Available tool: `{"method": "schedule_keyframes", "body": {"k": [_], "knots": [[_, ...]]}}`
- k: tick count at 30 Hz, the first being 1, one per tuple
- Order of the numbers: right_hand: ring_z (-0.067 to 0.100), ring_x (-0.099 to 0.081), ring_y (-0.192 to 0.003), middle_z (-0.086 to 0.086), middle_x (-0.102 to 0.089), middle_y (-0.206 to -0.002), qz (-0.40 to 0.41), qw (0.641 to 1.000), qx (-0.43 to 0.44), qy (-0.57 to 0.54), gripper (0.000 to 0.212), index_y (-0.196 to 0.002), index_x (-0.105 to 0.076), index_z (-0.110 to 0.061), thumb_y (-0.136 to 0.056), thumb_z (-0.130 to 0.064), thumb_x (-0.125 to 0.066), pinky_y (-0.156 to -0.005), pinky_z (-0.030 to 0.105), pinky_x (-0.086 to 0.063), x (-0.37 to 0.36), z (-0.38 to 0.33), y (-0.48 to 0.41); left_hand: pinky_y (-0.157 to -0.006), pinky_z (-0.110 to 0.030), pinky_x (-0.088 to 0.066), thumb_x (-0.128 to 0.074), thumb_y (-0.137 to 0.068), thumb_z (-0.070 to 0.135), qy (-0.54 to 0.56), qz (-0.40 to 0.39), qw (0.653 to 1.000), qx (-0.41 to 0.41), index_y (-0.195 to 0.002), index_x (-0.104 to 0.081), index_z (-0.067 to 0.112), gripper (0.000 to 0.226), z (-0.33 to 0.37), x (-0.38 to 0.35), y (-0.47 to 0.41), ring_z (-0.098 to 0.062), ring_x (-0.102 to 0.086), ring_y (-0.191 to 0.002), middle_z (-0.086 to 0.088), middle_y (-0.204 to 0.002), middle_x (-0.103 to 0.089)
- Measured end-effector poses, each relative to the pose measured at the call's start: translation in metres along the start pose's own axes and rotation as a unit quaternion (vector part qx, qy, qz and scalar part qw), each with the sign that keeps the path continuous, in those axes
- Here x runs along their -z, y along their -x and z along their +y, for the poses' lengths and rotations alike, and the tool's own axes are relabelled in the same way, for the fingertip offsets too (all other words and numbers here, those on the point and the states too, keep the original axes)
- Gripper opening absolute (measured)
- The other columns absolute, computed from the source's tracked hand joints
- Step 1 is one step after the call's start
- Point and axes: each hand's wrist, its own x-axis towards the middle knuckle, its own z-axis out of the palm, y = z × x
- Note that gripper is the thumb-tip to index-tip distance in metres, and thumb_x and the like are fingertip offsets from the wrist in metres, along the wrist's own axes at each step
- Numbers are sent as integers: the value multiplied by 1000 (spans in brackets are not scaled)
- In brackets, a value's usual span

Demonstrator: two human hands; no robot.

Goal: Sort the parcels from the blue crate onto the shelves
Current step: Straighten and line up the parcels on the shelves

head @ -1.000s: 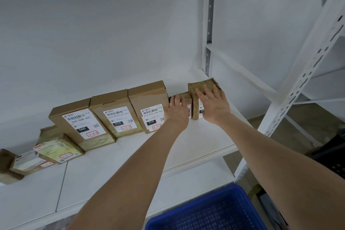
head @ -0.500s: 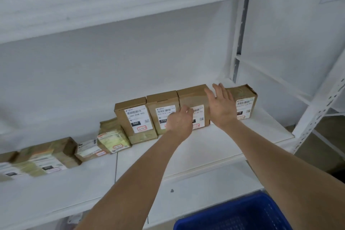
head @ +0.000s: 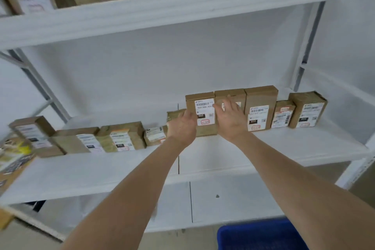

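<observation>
Two hands are set about one parcel on the shelf [head: 284, 148].
Nearest, low right, the crate [head: 253, 235] is seen only by its rim. Farther in, the 060 parcel [head: 204, 107] is kept upright in the row. The left hand [head: 182, 128] is placed at its left edge, its fingers hidden, so their state cannot be told. The right hand [head: 230, 119] is laid flat, fingers straight and slightly spread, on the next parcel [head: 231, 95], probably to close gaps. Half a second earlier both hands were farther right along the row.
</observation>
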Motion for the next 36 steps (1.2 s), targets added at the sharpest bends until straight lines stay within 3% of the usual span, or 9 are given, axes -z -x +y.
{"method": "schedule_keyframes", "body": {"k": [6,12,24,29,33,36], "knots": [[31,-5,-147,12,-17,-153,-17,999,18,-43,61,-145,-29,-17,-89,-11,-52,-118,41,-16,33,-73,45,-83,-33,-45,-49,-91,16,-11,-17,999,43,-137,-40,15,47,-40,34,83,-23,-39,-126,-5,-139,-37],[27,-27,-134,8,-33,-140,45,995,79,-44,61,-143,-34,-18,-86,-8,-51,-111,36,-22,88,-138,57,-83,-34,-46,-47,-91,13,-18,44,996,75,-135,-44,17,44,-84,101,126,-19,-42,-125,-2,-137,-39],[28,-46,-114,6,-47,-126,286,943,165,-42,43,-127,-52,-18,-85,-10,-56,-92,37,-38,250,-264,-12,-71,-33,-40,-45,-92,15,-79,256,960,79,-128,-49,18,37,-187,277,121,-19,-48,-117,0,-126,-50],[28,-32,-132,9,-32,-146,310,934,175,-18,52,-143,-37,-18,-92,-20,-49,-104,39,-31,282,-327,-66,-75,-35,-43,-48,-92,19,-113,288,947,85,-130,-47,16,38,-276,315,104,-23,-47,-119,-4,-127,-48],[25,-18,-142,7,-16,-156,289,944,158,-8,63,-149,-24,-22,-93,-27,-52,-110,39,-26,285,-387,-115,-70,-34,-39,-49,-90,19,-137,304,939,83,-129,-46,15,38,-355,324,91,-23,-48,-117,-5,-126,-48],[26,-9,-146,9,-9,-158,277,949,151,-9,64,-150,-20,-23,-94,-31,-50,-114,40,-21,280,-428,-151,-77,-34,-43,-51,-90,19,-143,306,937,87,-132,-44,17,43,-415,329,81,-24,-48,-118,-5,-128,-47]]}}
